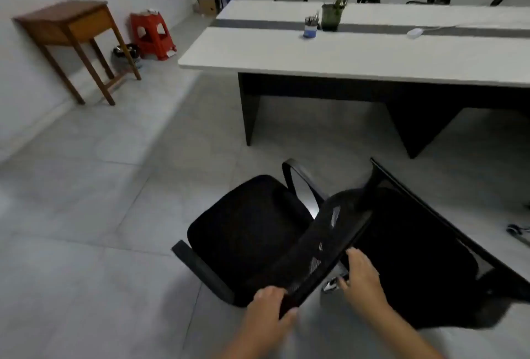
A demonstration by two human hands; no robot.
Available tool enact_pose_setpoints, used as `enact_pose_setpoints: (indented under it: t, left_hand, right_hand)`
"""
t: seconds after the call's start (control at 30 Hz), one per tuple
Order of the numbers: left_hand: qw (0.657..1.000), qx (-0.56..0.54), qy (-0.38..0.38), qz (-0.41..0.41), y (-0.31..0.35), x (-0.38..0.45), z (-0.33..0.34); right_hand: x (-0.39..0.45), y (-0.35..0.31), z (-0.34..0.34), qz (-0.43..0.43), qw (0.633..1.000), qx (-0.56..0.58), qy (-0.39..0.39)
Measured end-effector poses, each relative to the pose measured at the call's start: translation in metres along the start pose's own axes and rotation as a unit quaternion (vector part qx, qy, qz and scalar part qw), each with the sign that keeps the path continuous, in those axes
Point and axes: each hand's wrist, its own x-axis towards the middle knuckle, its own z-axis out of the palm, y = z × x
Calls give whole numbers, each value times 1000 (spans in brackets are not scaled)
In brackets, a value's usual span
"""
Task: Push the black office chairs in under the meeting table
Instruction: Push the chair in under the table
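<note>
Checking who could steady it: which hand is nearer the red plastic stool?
Left. The left hand grips the chair backrest on the side toward the red plastic stool; the right hand is farther right.

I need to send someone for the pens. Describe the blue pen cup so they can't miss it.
Start at the long white meeting table and follow its grey centre strip. The blue pen cup stands there, left of a taller dark green holder; it is the shorter, blue one.

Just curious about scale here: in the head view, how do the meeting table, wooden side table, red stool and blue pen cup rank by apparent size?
Largest to smallest:
1. meeting table
2. wooden side table
3. red stool
4. blue pen cup
</note>
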Motion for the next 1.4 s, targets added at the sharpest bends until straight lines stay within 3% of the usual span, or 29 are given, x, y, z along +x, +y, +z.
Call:
enact_pose_setpoints:
  t: [0.03, 0.1, 0.13, 0.27, 0.43, 0.6, 0.73, 0.83, 1.0, 1.07, 1.23, 1.4]
  left_hand:
    - [997, 71, 19, -3, 8, 3, 6]
    - [982, 163, 96, 8, 15, 4, 22]
    - [974, 188, 127, 17, 18, 7, 29]
    - [956, 243, 159, 46, 12, 14, 38]
    - [955, 238, 146, 99, 0, 12, 34]
    - [938, 250, 201, 128, -49, 0, 15]
    - [915, 286, 269, 91, -92, -15, 4]
    - [922, 280, 257, 81, -97, -14, -1]
    - [909, 315, 192, 194, -102, 6, -30]
    - [898, 319, 194, 233, -106, 11, -38]
    - [874, 321, 210, 299, -131, 34, -51]
    - [853, 303, 247, 348, -164, 80, -100]
  right_hand:
    - [9, -3, -2, 4, 999, -25, -20]
    - [19, -1, -3, -13, 995, -100, 23]
    - [27, 2, -6, -32, 989, -134, 57]
    - [43, 14, -5, -158, 948, -271, 56]
    - [52, 21, 0, -280, 910, -307, -1]
    - [40, 3, 13, -341, 893, -292, -24]
    - [18, -30, 45, -359, 891, -265, -89]
    - [8, -57, 59, -383, 888, -234, -101]
    - [29, -44, 51, -343, 906, -212, -129]
    - [36, -27, 46, -306, 924, -201, -109]
    - [39, -33, 50, -329, 922, -202, -30]
    - [51, -63, 75, -272, 940, -203, -37]
